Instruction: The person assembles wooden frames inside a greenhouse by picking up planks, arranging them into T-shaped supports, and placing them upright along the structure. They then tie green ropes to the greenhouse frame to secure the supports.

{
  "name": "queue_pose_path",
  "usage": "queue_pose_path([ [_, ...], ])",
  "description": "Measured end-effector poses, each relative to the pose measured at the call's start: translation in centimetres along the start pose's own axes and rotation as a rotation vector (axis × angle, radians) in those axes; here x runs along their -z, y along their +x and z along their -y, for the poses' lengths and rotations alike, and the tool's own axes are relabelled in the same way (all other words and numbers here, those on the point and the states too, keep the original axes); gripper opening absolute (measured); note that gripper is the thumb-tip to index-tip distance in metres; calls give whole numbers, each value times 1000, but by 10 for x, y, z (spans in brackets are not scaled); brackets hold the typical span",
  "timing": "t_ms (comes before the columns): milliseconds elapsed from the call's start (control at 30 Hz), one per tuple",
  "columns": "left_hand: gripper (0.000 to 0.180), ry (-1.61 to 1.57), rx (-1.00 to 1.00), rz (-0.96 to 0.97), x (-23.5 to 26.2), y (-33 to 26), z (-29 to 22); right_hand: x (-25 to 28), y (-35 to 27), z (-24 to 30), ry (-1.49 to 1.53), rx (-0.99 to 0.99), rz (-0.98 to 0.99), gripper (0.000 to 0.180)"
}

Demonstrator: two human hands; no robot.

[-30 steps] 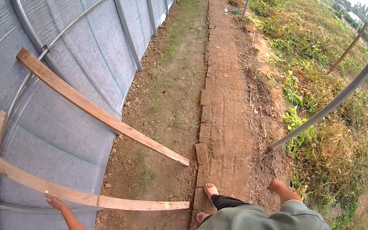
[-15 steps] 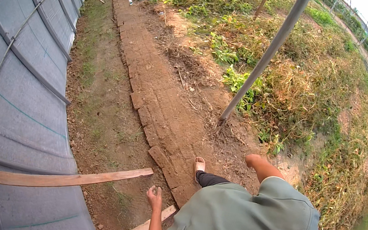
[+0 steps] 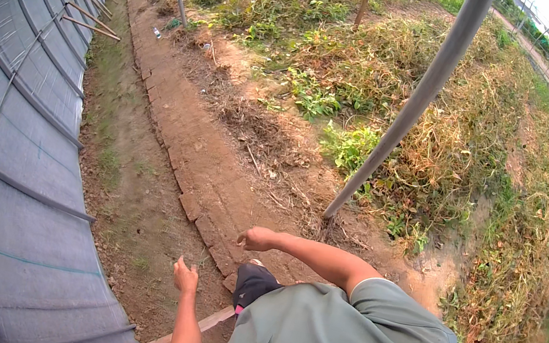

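Note:
My left hand [image 3: 185,275] is raised beside the brick path, over bare soil. Its thumb stands off from loosely bent fingers, and nothing shows in it. Across the front of my body reaches my right arm, with my right hand [image 3: 255,238] over the path's edge. Its fingers are loosely curled and apart, with no object visible in them. Beneath my left forearm a wooden plank [image 3: 187,336] slants up from the lower edge, partly hidden by the arm. One foot in a dark trouser leg [image 3: 254,284] is forward on the path [image 3: 183,148].
A grey sheeted wall [image 3: 27,201] with curved ribs runs along the left. Farther ahead, wooden props [image 3: 92,20] lean on it. A grey metal pole [image 3: 409,114] stands at the right path edge, beside dry, tangled plants [image 3: 444,128]. A bottle [image 3: 157,33] lies far ahead.
My right arm has swung from my side across my front, over the path. My left hand has shifted left. The upper plank has left the view, and I have moved forward along the path.

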State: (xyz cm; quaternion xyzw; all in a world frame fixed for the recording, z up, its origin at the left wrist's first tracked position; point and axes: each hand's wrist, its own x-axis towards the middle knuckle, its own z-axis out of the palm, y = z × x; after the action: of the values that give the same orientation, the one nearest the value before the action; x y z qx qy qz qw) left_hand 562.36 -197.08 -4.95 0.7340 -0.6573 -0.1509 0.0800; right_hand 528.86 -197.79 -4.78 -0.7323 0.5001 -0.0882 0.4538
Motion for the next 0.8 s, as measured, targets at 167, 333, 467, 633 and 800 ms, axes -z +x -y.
queue_pose_path([
  [167, 19, -766, 1121, 278, -43, 45, 149, 55, -62, -180, -141, -738, -258, 30],
  [333, 15, -724, 1051, 625, -51, 146, 117, 35, -140, -288, 368, -1495, -701, 25],
  [467, 15, -706, 793, 633, -51, 302, 41, 28, -112, -264, 553, -1587, -582, 23],
  [633, 26, -509, -7, 608, -59, 543, -93, 89, 35, -205, 1069, -1133, -571, 20],
  [800, 27, -785, -223, 536, -49, 709, -253, 176, 158, -232, 907, -1030, -365, 35],
])
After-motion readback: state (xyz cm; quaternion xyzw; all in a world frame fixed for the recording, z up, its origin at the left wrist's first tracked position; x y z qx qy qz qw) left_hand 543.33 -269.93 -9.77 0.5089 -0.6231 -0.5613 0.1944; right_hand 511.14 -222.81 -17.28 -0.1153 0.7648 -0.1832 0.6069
